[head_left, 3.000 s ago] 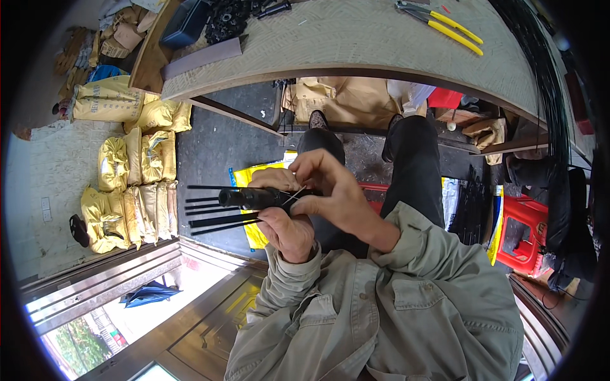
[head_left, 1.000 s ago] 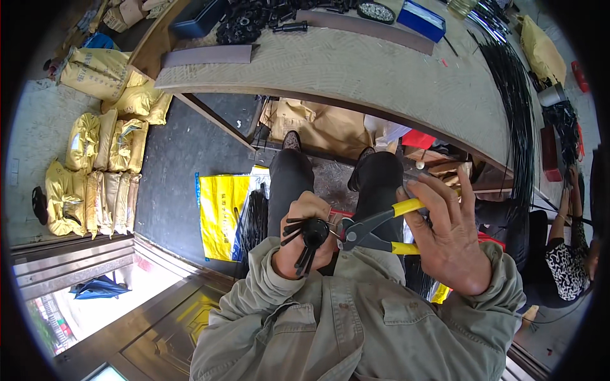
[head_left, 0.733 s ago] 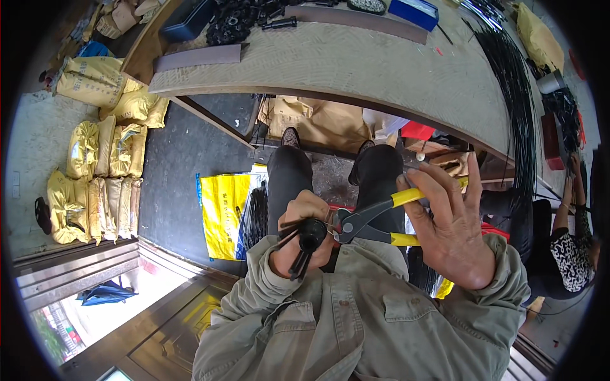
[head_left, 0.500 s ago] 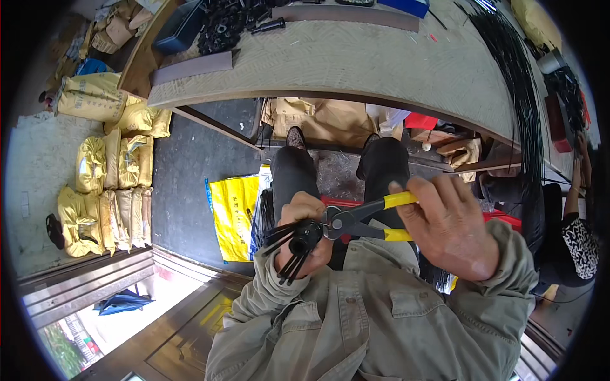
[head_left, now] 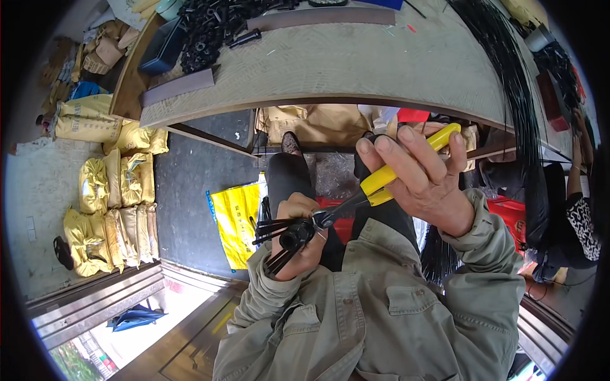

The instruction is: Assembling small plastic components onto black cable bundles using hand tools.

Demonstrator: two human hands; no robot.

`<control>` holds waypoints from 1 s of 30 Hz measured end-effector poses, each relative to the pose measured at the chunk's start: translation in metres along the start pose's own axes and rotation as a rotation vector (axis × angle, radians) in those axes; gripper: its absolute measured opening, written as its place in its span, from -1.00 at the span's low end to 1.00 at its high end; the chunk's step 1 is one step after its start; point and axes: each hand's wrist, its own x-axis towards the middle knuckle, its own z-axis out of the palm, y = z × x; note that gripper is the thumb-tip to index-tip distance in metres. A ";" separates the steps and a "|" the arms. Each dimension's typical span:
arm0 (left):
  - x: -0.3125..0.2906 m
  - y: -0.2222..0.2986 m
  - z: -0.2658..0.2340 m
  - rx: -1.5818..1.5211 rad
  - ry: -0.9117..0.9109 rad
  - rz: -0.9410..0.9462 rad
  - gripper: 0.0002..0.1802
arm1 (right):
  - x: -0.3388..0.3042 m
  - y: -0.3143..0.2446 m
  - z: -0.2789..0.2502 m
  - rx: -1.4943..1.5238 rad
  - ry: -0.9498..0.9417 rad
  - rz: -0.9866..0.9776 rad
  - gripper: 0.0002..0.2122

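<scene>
My left hand (head_left: pixel 298 208) is closed around a black tubular part (head_left: pixel 294 237), its round open end facing up. Several thin black strips (head_left: pixel 270 230) stick out from around the part, most toward the left and lower left. In my right hand (head_left: pixel 427 184) is a pair of cutting pliers (head_left: pixel 379 181) with yellow handles and a dark metal head. The fingers curl over the handles, which look close together. The pliers' head rests at the right side of the black part, against my left fingers; what lies between the jaws cannot be made out.
A worktable (head_left: pixel 356 66) spans the far side, bearing a heap of black parts (head_left: pixel 203 32) and a blue bin (head_left: pixel 162 47). Long black strips (head_left: pixel 508 70) hang over its right side. Filled yellow sacks (head_left: pixel 95 184) stand at left; a yellow bag (head_left: pixel 236 216) lies nearby. A co-worker's arm (head_left: pixel 577 165) shows at right.
The pliers have turned, their handles now angled up to the right and closer together. My right hand has rolled and moved up; my left hand and the black part have shifted slightly left.
</scene>
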 end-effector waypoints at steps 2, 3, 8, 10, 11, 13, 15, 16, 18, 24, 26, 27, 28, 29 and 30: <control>0.000 -0.003 -0.002 0.015 0.012 0.016 -0.81 | -0.001 -0.003 0.006 -0.020 0.045 -0.012 -0.70; -0.001 -0.004 -0.006 0.029 0.022 0.030 -0.81 | -0.004 -0.012 0.007 0.020 0.037 0.044 -0.72; -0.006 -0.009 -0.003 0.028 0.109 0.034 -0.80 | -0.032 -0.053 0.004 0.083 -0.043 0.270 -0.75; -0.007 -0.010 -0.001 0.041 0.131 0.010 -0.80 | -0.036 -0.065 0.000 0.080 -0.066 0.307 -0.74; -0.006 -0.010 -0.001 0.017 0.112 0.006 -0.79 | -0.037 -0.067 -0.001 0.073 -0.094 0.350 -0.74; -0.004 -0.009 -0.002 -0.010 0.093 -0.001 -0.77 | -0.038 -0.060 0.000 0.166 -0.058 0.311 -0.74; 0.002 -0.006 -0.002 0.012 0.089 0.069 -0.78 | -0.030 -0.037 -0.008 0.304 -0.093 0.151 -0.81; 0.001 -0.004 -0.005 0.025 0.106 0.059 -0.78 | -0.016 -0.019 -0.018 0.325 -0.091 0.141 -0.81; 0.000 -0.005 -0.011 0.059 0.011 0.096 -0.79 | 0.009 0.017 -0.037 0.682 -0.497 -0.119 -0.80; 0.018 0.009 -0.041 -0.347 -0.615 -0.116 -0.30 | 0.012 0.049 -0.033 2.007 -1.890 0.318 -0.71; 0.016 0.000 -0.041 -0.344 -0.673 -0.001 -0.34 | -0.006 0.036 -0.032 2.264 -1.922 0.408 -0.67; 0.014 -0.001 -0.041 -0.338 -0.666 -0.002 -0.34 | -0.005 0.033 -0.032 2.229 -1.781 0.377 -0.63; 0.011 0.000 -0.040 -0.268 -0.572 0.033 -0.34 | -0.005 0.030 -0.033 2.190 -1.641 0.345 -0.58; 0.009 0.000 -0.038 -0.199 -0.479 0.068 -0.34 | -0.005 0.024 -0.037 2.191 -1.642 0.333 -0.58; 0.008 -0.001 -0.038 -0.197 -0.473 0.074 -0.34 | -0.005 0.019 -0.044 1.738 -1.324 0.179 -0.57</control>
